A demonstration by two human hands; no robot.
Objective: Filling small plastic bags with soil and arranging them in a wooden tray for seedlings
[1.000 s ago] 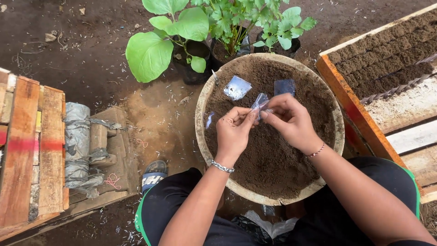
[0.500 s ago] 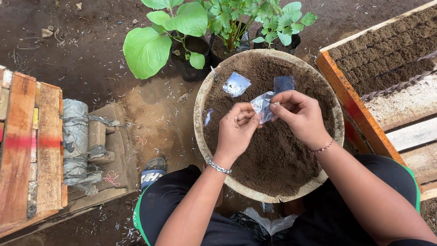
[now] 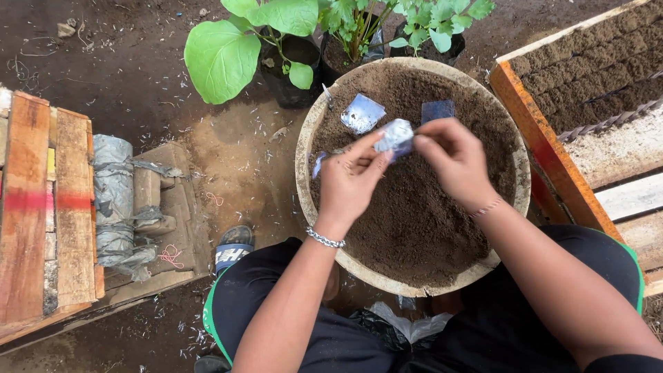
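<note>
Over a round basin (image 3: 309,131) full of dark soil, both my hands hold one small clear plastic bag (image 3: 395,135). My left hand (image 3: 351,181), with a metal bracelet at the wrist, pinches the bag's left edge. My right hand (image 3: 452,162) pinches its right edge. Another small clear bag (image 3: 362,113) lies on the soil behind, a dark one (image 3: 438,110) to its right, and a third bit of plastic (image 3: 318,164) at the basin's left rim.
Potted green plants (image 3: 228,55) stand behind the basin. A wooden frame packed with soil-filled bags (image 3: 594,62) is at the right. At the left are a wooden pallet (image 3: 41,207) and a cardboard box holding grey rolled sacks (image 3: 114,200). My sandalled foot (image 3: 231,250) rests below.
My hands and the small bag have drifted slightly left and closer together over the soil; the bag looks more crumpled between the fingers.
</note>
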